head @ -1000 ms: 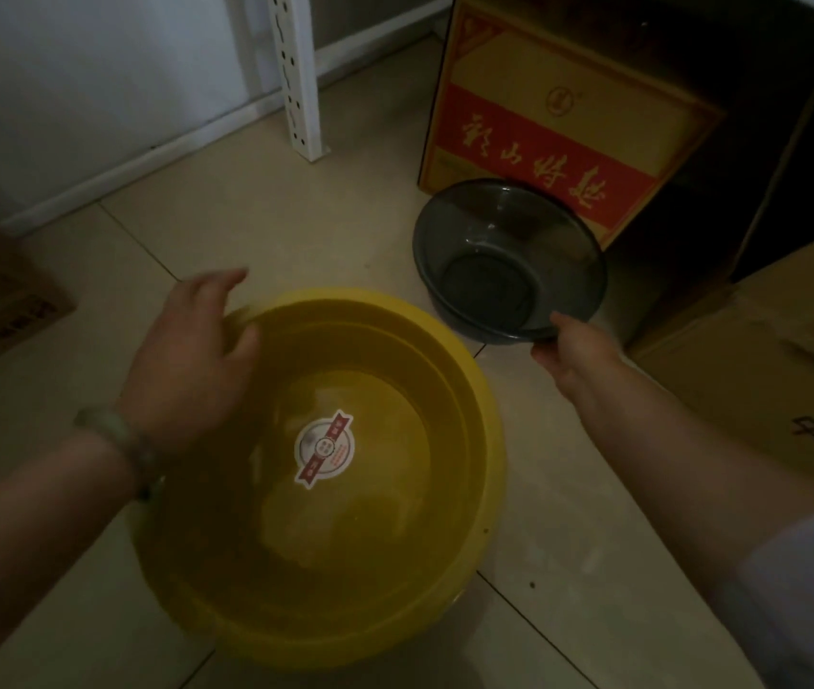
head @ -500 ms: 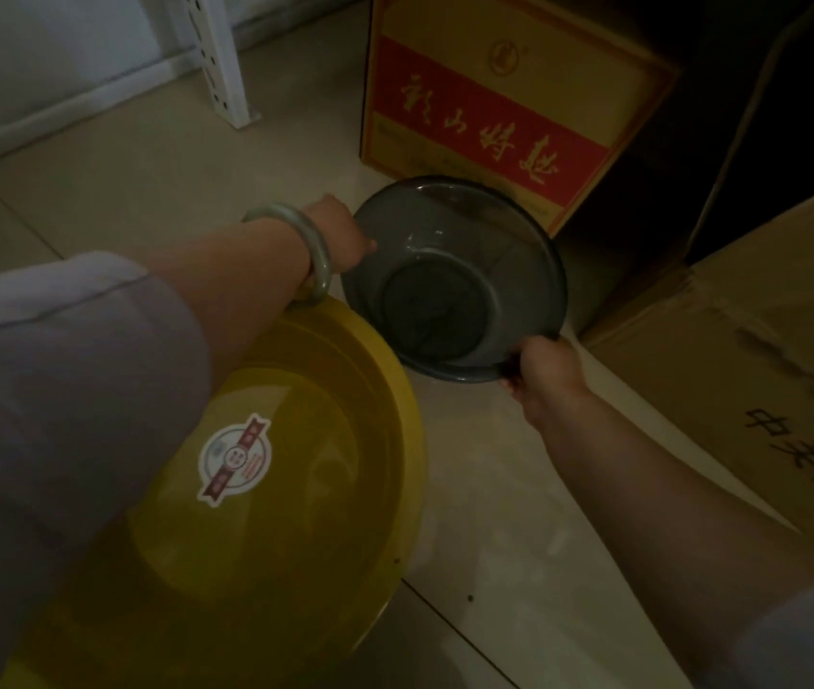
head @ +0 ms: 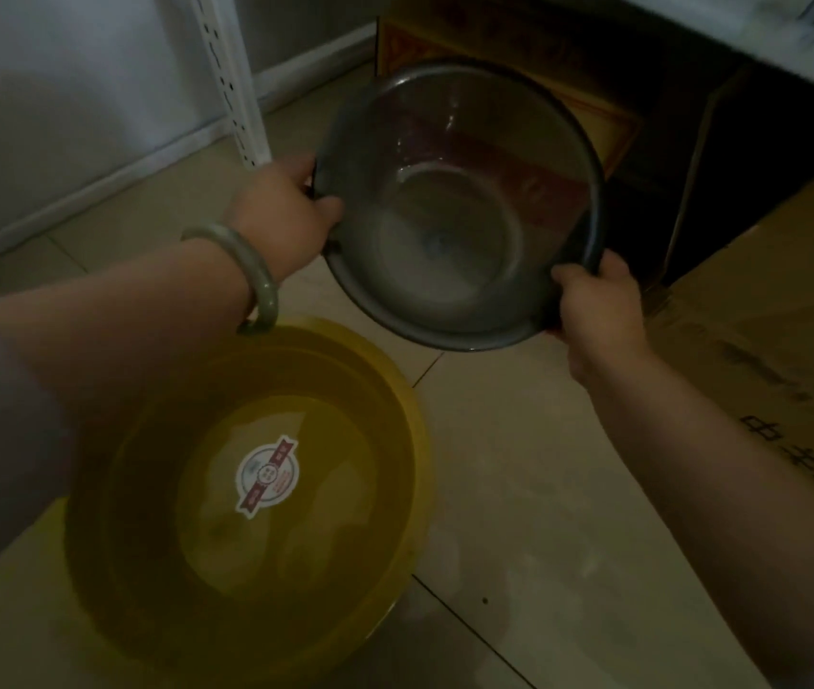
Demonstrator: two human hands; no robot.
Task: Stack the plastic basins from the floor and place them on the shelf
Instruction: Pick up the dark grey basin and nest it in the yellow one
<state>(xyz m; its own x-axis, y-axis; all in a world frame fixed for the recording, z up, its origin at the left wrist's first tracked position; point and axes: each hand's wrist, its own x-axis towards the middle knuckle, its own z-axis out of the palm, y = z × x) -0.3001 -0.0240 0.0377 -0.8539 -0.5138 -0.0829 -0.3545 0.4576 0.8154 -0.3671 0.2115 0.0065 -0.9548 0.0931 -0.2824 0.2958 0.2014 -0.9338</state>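
Note:
A large yellow plastic basin (head: 345,564) with a round sticker inside sits on the tiled floor at the lower left. Above and behind it, a smaller smoky-grey see-through basin (head: 454,271) is held off the floor, tilted toward me. My left hand (head: 286,216), with a pale bangle on the wrist, grips its left rim. My right hand (head: 594,305) grips its lower right rim. The grey basin hangs just beyond the yellow basin's far edge, apart from it.
A white perforated shelf post (head: 231,82) stands by the wall at the upper left. A red-and-yellow carton (head: 608,126) lies behind the grey basin. A brown cardboard box (head: 782,310) fills the right side. A white shelf edge (head: 792,32) crosses the top right.
The grey basin has come up off the floor, held by both hands at its rim and tilted. My left hand left the yellow basin's rim and took the grey basin's left rim.

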